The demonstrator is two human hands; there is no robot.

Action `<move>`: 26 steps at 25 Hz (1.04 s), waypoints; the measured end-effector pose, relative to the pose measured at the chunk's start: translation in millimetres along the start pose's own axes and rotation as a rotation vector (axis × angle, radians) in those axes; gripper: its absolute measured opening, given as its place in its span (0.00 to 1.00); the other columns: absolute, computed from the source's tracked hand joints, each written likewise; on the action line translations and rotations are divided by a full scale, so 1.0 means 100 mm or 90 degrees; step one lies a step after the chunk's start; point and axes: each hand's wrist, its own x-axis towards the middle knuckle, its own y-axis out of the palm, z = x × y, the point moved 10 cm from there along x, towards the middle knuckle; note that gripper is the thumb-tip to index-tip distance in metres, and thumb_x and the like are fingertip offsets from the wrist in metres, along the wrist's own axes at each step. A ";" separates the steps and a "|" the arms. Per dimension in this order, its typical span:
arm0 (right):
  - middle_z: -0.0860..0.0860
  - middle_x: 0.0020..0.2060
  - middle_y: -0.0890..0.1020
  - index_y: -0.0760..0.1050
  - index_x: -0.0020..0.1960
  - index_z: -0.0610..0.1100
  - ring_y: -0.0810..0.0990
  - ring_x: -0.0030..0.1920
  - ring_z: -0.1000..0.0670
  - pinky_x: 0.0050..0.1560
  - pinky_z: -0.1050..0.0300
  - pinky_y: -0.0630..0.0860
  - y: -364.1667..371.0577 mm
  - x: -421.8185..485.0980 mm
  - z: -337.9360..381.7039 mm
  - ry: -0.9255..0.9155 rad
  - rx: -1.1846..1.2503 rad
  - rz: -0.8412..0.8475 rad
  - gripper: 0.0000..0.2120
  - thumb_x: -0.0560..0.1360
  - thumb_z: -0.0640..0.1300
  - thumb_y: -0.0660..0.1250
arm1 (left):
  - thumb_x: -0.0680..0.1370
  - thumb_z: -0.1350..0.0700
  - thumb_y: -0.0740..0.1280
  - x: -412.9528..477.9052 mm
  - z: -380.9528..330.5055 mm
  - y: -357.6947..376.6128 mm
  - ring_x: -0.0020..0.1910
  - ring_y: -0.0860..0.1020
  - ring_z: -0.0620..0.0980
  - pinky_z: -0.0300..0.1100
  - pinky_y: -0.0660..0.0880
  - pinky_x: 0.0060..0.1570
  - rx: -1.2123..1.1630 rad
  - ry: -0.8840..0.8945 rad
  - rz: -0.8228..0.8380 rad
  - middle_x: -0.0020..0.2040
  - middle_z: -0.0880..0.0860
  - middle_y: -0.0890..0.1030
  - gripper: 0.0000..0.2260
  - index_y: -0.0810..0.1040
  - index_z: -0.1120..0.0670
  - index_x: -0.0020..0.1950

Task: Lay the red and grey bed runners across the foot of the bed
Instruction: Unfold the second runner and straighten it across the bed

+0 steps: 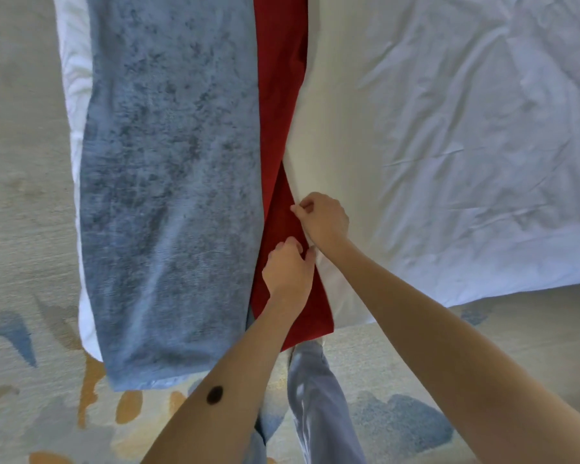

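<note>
Head view looked down on the bed (pixel 449 128), covered with a wrinkled white sheet. Along its foot lay the grey runner (pixel 171 195), its end hanging over the edge above the patterned carpet (pixel 21 229). Just beside it, partly under it, lay the narrower red runner (pixel 278 95). The right hand (pixel 323 219) pinched the red runner's edge, and the left hand (pixel 287 269) pinched the same edge just nearer.

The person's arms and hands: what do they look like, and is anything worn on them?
Both forearms are bare, with no sleeves in view. The left hand and right hand wear no gloves, and I see no rings, watch or bracelet. The left forearm carries one dark oval mark on its upper side. The fingers look bare, though motion blur hides fine detail.
</note>
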 end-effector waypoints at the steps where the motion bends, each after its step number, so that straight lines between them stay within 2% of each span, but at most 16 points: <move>1: 0.51 0.44 0.84 0.79 0.48 0.47 0.81 0.45 0.50 0.44 0.56 0.74 0.02 0.06 0.03 -0.010 -0.015 0.017 0.10 0.75 0.52 0.65 | 0.76 0.48 0.63 0.02 -0.05 0.05 0.48 0.77 0.54 0.50 0.75 0.45 0.011 0.000 -0.010 0.48 0.54 0.79 0.12 0.75 0.57 0.49; 5: 0.49 0.42 0.84 0.80 0.46 0.45 0.81 0.43 0.48 0.40 0.57 0.72 0.06 0.15 0.04 -0.018 -0.050 0.068 0.09 0.75 0.48 0.64 | 0.77 0.51 0.61 0.09 -0.07 0.10 0.46 0.77 0.56 0.50 0.75 0.42 0.056 -0.007 -0.041 0.45 0.56 0.79 0.12 0.75 0.59 0.46; 10: 0.48 0.42 0.83 0.79 0.47 0.44 0.80 0.43 0.47 0.39 0.58 0.71 -0.02 0.10 -0.15 0.008 -0.023 0.102 0.10 0.77 0.47 0.62 | 0.76 0.56 0.61 0.01 -0.18 0.20 0.42 0.77 0.57 0.50 0.74 0.41 0.051 0.010 -0.025 0.42 0.58 0.79 0.08 0.74 0.60 0.42; 16: 0.45 0.42 0.84 0.79 0.47 0.41 0.82 0.45 0.45 0.43 0.55 0.75 -0.50 -0.06 -0.92 0.087 -0.032 0.123 0.10 0.77 0.46 0.63 | 0.76 0.58 0.59 -0.32 -0.66 0.79 0.43 0.77 0.55 0.48 0.73 0.42 0.098 0.087 0.068 0.44 0.56 0.79 0.06 0.74 0.59 0.45; 18: 0.46 0.42 0.84 0.80 0.47 0.42 0.82 0.45 0.45 0.43 0.56 0.73 -0.64 -0.06 -1.09 0.101 -0.022 0.113 0.10 0.77 0.47 0.63 | 0.76 0.59 0.59 -0.37 -0.81 0.94 0.42 0.77 0.54 0.47 0.73 0.42 0.079 0.098 0.073 0.44 0.57 0.78 0.06 0.74 0.59 0.45; 22: 0.50 0.45 0.84 0.79 0.49 0.46 0.81 0.47 0.48 0.42 0.58 0.69 -0.74 0.00 -1.19 0.104 -0.027 0.109 0.08 0.77 0.48 0.64 | 0.77 0.59 0.58 -0.35 -0.94 1.08 0.44 0.76 0.55 0.47 0.72 0.41 0.083 0.094 0.078 0.46 0.57 0.78 0.06 0.73 0.60 0.46; 26: 0.49 0.43 0.83 0.78 0.48 0.45 0.80 0.42 0.48 0.38 0.58 0.68 -0.64 0.01 -1.21 0.119 -0.041 0.098 0.08 0.78 0.47 0.62 | 0.78 0.58 0.58 -0.31 -0.90 1.16 0.47 0.77 0.56 0.48 0.72 0.45 0.112 0.081 0.094 0.49 0.58 0.78 0.08 0.73 0.61 0.49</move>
